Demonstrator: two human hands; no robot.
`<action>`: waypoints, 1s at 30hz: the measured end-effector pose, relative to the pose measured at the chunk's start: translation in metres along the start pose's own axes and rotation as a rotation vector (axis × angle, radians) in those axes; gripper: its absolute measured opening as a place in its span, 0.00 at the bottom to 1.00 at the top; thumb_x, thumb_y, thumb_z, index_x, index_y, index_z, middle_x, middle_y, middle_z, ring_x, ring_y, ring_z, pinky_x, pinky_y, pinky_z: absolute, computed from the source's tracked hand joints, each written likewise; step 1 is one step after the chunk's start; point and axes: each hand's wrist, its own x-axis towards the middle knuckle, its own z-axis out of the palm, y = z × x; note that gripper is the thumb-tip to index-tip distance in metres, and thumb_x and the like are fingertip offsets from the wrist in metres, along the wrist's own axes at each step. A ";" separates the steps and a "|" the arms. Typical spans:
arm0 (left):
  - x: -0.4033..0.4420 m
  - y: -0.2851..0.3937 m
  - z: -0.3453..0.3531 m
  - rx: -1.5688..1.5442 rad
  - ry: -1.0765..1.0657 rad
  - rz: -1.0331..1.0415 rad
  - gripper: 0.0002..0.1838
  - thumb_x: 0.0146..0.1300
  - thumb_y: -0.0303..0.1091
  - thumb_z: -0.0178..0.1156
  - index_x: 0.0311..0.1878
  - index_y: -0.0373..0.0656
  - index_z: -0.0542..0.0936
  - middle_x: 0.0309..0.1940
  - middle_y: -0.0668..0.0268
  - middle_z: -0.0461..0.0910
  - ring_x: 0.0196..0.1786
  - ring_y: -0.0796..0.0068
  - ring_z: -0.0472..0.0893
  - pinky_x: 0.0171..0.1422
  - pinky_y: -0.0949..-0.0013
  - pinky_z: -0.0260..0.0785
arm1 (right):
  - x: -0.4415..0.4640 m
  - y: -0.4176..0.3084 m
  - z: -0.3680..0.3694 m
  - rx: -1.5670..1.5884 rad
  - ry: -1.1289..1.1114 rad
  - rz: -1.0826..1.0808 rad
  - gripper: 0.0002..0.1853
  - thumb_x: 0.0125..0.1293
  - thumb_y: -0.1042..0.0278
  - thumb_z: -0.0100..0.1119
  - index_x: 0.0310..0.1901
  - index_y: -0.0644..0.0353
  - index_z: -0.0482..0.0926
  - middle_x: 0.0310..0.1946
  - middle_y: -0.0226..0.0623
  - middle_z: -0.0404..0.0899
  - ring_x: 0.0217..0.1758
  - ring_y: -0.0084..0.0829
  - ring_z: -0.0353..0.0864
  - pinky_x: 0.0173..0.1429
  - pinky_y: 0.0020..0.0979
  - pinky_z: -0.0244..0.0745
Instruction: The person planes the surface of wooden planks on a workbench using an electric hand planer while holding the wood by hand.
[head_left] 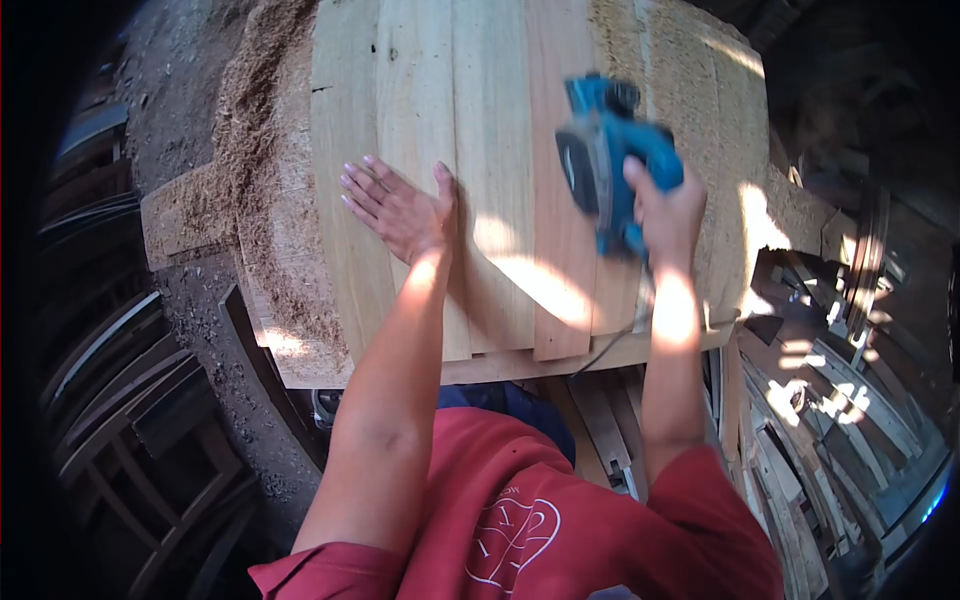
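Observation:
A blue power planer (605,165) is over the right part of a panel of side-by-side wooden boards (490,130). My right hand (670,215) is wrapped round its rear handle. The planer looks slightly blurred, and its underside is hidden. Farther left, my left hand (405,210) lies flat on the pale boards with its fingers spread and the thumb apart, holding nothing. A dark cord (605,350) runs from near the planer over the panel's near edge.
Wood shavings (255,130) are heaped along the workbench's left side, and sawdust covers its right side (710,130). Stacked wood pieces (800,450) lie at the lower right. Dark wooden frames (130,480) stand on the left. My body is against the bench's near edge (500,368).

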 end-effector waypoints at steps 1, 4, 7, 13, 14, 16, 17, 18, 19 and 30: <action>-0.001 -0.001 0.003 -0.003 0.017 -0.010 0.58 0.73 0.74 0.47 0.88 0.32 0.54 0.90 0.38 0.48 0.93 0.43 0.45 0.96 0.44 0.32 | -0.047 0.010 -0.017 -0.029 0.021 -0.012 0.27 0.68 0.63 0.77 0.65 0.67 0.84 0.50 0.47 0.92 0.51 0.37 0.91 0.61 0.40 0.84; -0.002 0.000 0.006 -0.034 0.035 -0.020 0.58 0.73 0.75 0.46 0.89 0.32 0.55 0.90 0.38 0.48 0.93 0.43 0.45 0.96 0.44 0.32 | -0.174 0.034 -0.059 -0.086 0.020 0.091 0.32 0.72 0.60 0.74 0.73 0.67 0.80 0.61 0.53 0.89 0.61 0.42 0.89 0.69 0.41 0.81; -0.001 -0.002 0.014 0.003 0.073 -0.001 0.58 0.73 0.76 0.46 0.88 0.33 0.56 0.90 0.39 0.49 0.93 0.43 0.45 0.96 0.45 0.32 | -0.277 0.056 -0.087 -0.174 0.015 0.259 0.31 0.71 0.68 0.72 0.75 0.61 0.80 0.65 0.57 0.87 0.66 0.46 0.90 0.68 0.43 0.82; -0.001 -0.002 0.015 0.033 0.091 -0.002 0.58 0.74 0.76 0.45 0.88 0.34 0.56 0.90 0.40 0.50 0.93 0.44 0.46 0.96 0.45 0.31 | -0.325 0.069 -0.096 -0.154 0.022 0.307 0.34 0.64 0.83 0.66 0.75 0.58 0.80 0.65 0.56 0.87 0.68 0.50 0.90 0.69 0.43 0.82; -0.002 -0.003 0.016 -0.014 0.093 0.000 0.57 0.74 0.75 0.46 0.88 0.33 0.56 0.90 0.39 0.50 0.93 0.43 0.46 0.96 0.44 0.32 | -0.321 0.068 -0.096 -0.162 0.015 0.293 0.35 0.64 0.83 0.65 0.75 0.58 0.80 0.64 0.56 0.88 0.67 0.50 0.90 0.68 0.43 0.82; -0.002 -0.004 0.017 -0.015 0.104 -0.004 0.57 0.74 0.75 0.46 0.88 0.33 0.56 0.90 0.39 0.50 0.93 0.43 0.47 0.96 0.44 0.32 | -0.305 0.067 -0.093 -0.162 0.010 0.277 0.35 0.63 0.83 0.65 0.75 0.58 0.80 0.63 0.57 0.88 0.65 0.50 0.91 0.67 0.42 0.83; -0.002 -0.003 0.018 -0.019 0.107 -0.003 0.57 0.74 0.75 0.46 0.88 0.34 0.56 0.90 0.39 0.50 0.93 0.42 0.47 0.96 0.44 0.33 | -0.296 0.065 -0.091 -0.169 0.008 0.267 0.36 0.63 0.84 0.65 0.75 0.57 0.81 0.62 0.58 0.88 0.64 0.50 0.91 0.67 0.42 0.83; -0.002 -0.003 0.018 -0.020 0.108 -0.009 0.57 0.74 0.75 0.46 0.88 0.34 0.56 0.90 0.39 0.50 0.93 0.42 0.47 0.96 0.44 0.33 | -0.287 0.064 -0.090 -0.170 0.004 0.262 0.36 0.63 0.84 0.65 0.75 0.57 0.81 0.62 0.58 0.88 0.64 0.50 0.91 0.67 0.42 0.83; -0.002 -0.003 0.018 -0.025 0.114 -0.001 0.57 0.74 0.75 0.46 0.88 0.34 0.56 0.90 0.38 0.51 0.93 0.42 0.48 0.96 0.44 0.33 | -0.278 0.063 -0.089 -0.159 -0.002 0.280 0.36 0.63 0.84 0.65 0.75 0.56 0.81 0.60 0.58 0.89 0.64 0.50 0.92 0.66 0.42 0.83; -0.001 -0.002 0.013 0.075 0.068 -0.014 0.56 0.75 0.76 0.44 0.90 0.38 0.56 0.90 0.41 0.52 0.93 0.44 0.48 0.95 0.45 0.34 | -0.196 0.057 -0.069 -0.252 0.022 0.217 0.30 0.64 0.81 0.67 0.70 0.63 0.83 0.56 0.57 0.91 0.62 0.47 0.93 0.65 0.42 0.84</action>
